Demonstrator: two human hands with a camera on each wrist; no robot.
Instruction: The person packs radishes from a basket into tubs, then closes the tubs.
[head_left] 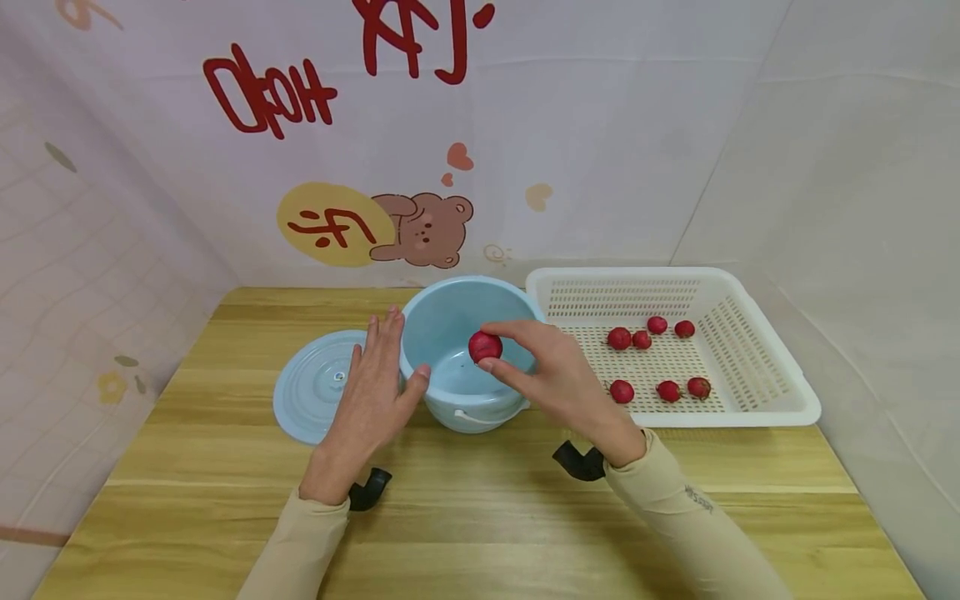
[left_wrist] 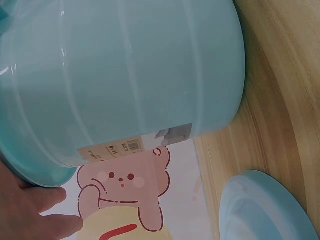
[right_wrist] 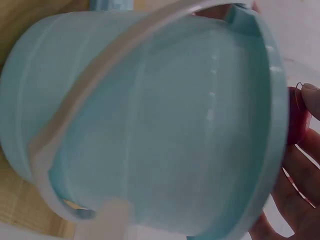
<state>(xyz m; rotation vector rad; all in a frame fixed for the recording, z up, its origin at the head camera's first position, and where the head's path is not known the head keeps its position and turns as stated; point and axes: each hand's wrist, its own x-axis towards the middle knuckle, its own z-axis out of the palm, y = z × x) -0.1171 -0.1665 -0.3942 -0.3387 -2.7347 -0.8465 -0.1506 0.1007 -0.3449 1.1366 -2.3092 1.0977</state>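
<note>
Between thumb and fingers my right hand [head_left: 558, 379] pinches a red radish [head_left: 485, 347] over the mouth of a light blue bucket [head_left: 471, 408]. In the right wrist view the radish [right_wrist: 298, 115] shows just beyond the bucket's rim. My left hand [head_left: 375, 392] rests at the bucket's left rim with its fingers extended, holding nothing. The left wrist view has those fingers [left_wrist: 47, 200] beside the rim and a label on the bucket's wall [left_wrist: 125, 75]. The bucket stands upright, its white handle [head_left: 487, 419] hanging down at the front.
A white plastic basket [head_left: 780, 367] to the right of the bucket holds several red radishes [head_left: 619, 338]. The round blue lid [head_left: 307, 400] lies on the wooden table [head_left: 480, 533] at left, partly behind my left hand. A printed cloth [head_left: 600, 150] hangs behind the table.
</note>
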